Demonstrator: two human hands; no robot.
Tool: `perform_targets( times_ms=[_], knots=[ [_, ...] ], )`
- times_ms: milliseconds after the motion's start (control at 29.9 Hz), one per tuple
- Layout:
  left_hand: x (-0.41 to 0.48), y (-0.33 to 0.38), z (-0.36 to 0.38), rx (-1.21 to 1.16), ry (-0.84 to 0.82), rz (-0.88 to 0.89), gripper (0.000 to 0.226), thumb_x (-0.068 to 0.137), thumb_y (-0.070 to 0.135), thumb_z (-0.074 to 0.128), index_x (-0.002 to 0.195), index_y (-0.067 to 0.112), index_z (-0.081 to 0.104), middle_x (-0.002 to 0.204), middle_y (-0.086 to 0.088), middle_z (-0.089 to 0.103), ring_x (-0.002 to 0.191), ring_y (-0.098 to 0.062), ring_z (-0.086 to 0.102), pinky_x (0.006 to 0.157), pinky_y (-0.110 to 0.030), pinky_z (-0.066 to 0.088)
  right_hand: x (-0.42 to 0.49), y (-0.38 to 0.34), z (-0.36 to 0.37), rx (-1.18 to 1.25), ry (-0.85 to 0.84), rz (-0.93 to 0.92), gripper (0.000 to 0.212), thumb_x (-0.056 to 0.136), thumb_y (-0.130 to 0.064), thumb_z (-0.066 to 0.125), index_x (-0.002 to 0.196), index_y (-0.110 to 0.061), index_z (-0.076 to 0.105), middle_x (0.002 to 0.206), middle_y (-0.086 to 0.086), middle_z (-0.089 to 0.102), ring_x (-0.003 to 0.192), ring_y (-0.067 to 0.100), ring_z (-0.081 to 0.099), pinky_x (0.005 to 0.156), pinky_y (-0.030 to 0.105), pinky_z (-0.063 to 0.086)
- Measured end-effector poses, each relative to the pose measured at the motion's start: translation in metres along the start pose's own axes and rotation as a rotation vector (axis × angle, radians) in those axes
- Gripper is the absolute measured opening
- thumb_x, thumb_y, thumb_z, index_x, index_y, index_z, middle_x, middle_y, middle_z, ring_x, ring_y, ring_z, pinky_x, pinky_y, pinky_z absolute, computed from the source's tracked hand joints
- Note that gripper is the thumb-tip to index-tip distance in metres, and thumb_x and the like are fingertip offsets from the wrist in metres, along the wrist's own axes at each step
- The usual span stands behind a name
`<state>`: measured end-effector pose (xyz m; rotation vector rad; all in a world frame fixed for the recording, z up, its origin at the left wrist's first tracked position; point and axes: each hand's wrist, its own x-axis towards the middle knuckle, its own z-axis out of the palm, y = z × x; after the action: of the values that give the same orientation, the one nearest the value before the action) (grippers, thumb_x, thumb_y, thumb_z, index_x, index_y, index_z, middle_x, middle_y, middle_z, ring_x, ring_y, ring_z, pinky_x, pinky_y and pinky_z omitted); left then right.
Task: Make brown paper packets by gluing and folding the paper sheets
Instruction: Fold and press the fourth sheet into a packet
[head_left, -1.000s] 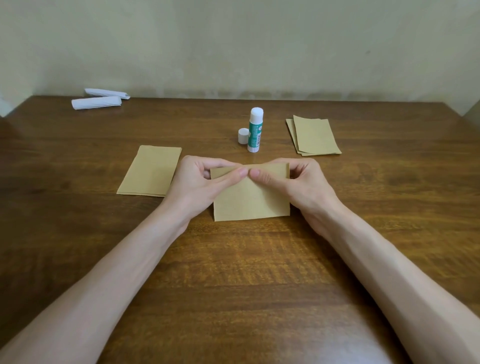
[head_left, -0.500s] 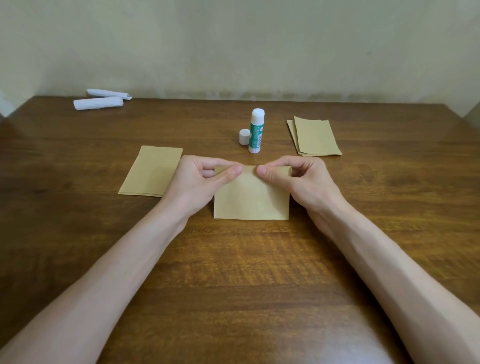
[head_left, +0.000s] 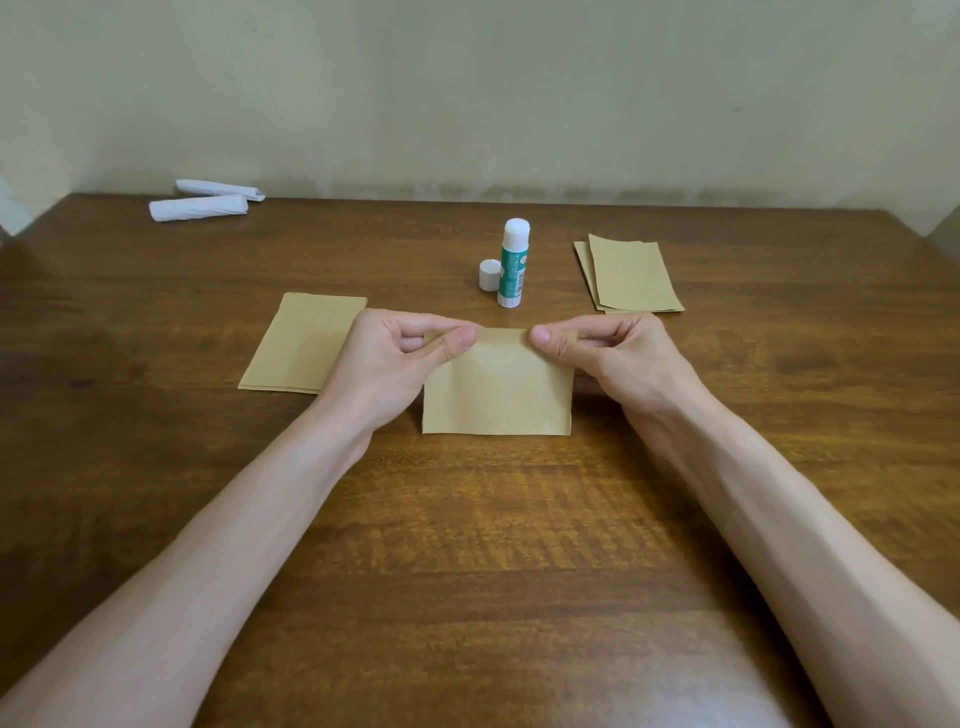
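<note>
Where the near-centre of the wooden table (head_left: 493, 545) shows bare grain, folded brown paper sheet (head_left: 496, 392) noted lying flat, far edge gripped at both corners. Left hand (head_left: 387, 364) at far-left corner: thumb on top, fingers curled beneath, pinching the edge. Right hand (head_left: 615, 358) at far-right corner: same pinch, thumb on top. Thumbs apart, bare paper between them. Left of the sheet, partly under the left hand, flat stack of brown paper (head_left: 301, 345) observed. Beyond the sheet, glue stick (head_left: 514, 262) standing upright and uncapped; white cap (head_left: 490, 274) just beside it on its left. Far right, second brown paper stack (head_left: 631, 275), slightly fanned. Far left, by the wall, two white paper rolls (head_left: 200, 205).
</note>
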<state>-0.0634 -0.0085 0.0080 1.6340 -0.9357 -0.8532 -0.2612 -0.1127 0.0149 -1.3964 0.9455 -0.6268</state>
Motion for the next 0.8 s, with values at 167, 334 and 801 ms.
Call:
perform_targets(
  times_ms=[167, 334, 801],
  knots=[
    [0.002, -0.001, -0.002, 0.002, -0.025, -0.017, 0.016, 0.091, 0.034, 0.074, 0.104, 0.032, 0.083, 0.107, 0.013, 0.079, 0.112, -0.011, 0.071, 0.106, -0.044, 0.053, 0.000, -0.002, -0.005, 0.038, 0.002, 0.011, 0.016, 0.087, -0.019, 0.084, 0.100, -0.010, 0.084, 0.095, 0.007, 0.082, 0.091, 0.017, 0.080, 0.077, 0.026, 0.063],
    [0.003, 0.001, -0.004, -0.005, -0.078, -0.050, 0.017, 0.096, 0.031, 0.069, 0.109, 0.034, 0.079, 0.104, 0.015, 0.079, 0.106, -0.004, 0.072, 0.083, -0.025, 0.058, 0.000, -0.004, -0.008, 0.035, 0.020, 0.010, 0.016, 0.088, -0.018, 0.083, 0.101, -0.009, 0.084, 0.095, 0.006, 0.083, 0.089, 0.017, 0.080, 0.075, 0.025, 0.064],
    [-0.007, -0.003, 0.009, -0.227, -0.035, -0.095, 0.030, 0.080, 0.024, 0.087, 0.107, 0.012, 0.080, 0.104, -0.002, 0.081, 0.101, -0.013, 0.076, 0.096, -0.039, 0.058, -0.004, 0.002, 0.009, 0.050, 0.006, -0.098, 0.020, 0.091, -0.025, 0.081, 0.107, -0.013, 0.083, 0.100, 0.007, 0.082, 0.099, 0.018, 0.078, 0.090, 0.036, 0.063]
  ],
)
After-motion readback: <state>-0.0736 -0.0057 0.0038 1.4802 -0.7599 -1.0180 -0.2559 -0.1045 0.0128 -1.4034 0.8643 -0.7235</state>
